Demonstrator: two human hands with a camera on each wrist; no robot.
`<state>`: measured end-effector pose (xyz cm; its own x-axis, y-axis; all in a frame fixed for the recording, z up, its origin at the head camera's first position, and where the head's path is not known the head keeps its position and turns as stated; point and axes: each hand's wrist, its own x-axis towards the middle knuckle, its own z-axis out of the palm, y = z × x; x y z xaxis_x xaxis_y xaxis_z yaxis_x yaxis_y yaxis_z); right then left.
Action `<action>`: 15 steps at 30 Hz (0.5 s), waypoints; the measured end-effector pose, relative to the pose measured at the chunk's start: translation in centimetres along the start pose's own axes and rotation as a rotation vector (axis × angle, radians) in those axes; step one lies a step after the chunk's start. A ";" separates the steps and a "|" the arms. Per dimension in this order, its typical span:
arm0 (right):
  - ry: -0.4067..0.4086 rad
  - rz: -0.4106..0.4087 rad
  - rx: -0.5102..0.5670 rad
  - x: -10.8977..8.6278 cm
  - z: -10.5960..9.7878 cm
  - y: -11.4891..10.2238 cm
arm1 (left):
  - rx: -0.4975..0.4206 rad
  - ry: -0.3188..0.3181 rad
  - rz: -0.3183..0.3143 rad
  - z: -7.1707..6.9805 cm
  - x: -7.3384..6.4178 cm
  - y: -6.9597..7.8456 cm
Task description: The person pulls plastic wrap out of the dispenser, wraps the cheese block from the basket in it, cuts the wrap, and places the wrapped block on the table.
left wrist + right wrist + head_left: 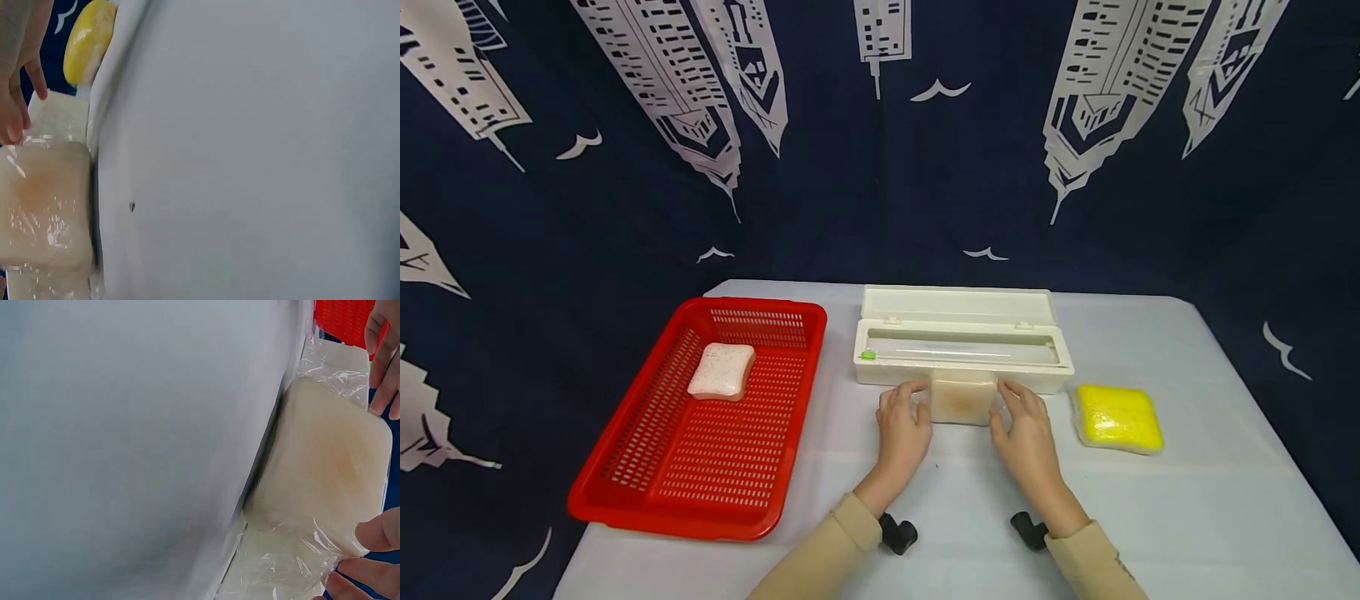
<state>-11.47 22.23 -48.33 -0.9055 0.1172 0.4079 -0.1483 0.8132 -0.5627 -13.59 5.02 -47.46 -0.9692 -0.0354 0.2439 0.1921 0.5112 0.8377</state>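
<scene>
A beige, rounded slab [964, 402], like a bread slice, stands against the front of the white cling film dispenser [962, 373]. Clear cling film [337, 374] lies over the slab and stretches out past both its sides. My left hand [904, 427] is at the slab's left edge, its fingertips pinching the film there. On the other side, my right hand [1028, 433] pinches the gathered film between thumb and fingers beside the slab's corner. The left wrist view catches just a sliver of the left hand's fingertip.
A red perforated basket [700, 523] on the left holds a pale, speckled bread-like slab [722, 372]. To the right lies a yellow slab in shiny film [1117, 418]. The dispenser's lid [958, 304] is up, with a green tab [868, 355] at its left end. A white cloth [1210, 500] covers the table.
</scene>
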 end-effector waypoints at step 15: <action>0.138 -0.090 0.076 1.3 -0.3 -1.3 | -0.142 0.330 -0.182 -2.2 3.7 -2.9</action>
<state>-12.38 21.53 -46.83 -0.8249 0.1273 0.5508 -0.2603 0.7793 -0.5700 -17.36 1.50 -47.94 -0.8920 -0.4005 0.2097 0.0637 0.3478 0.9354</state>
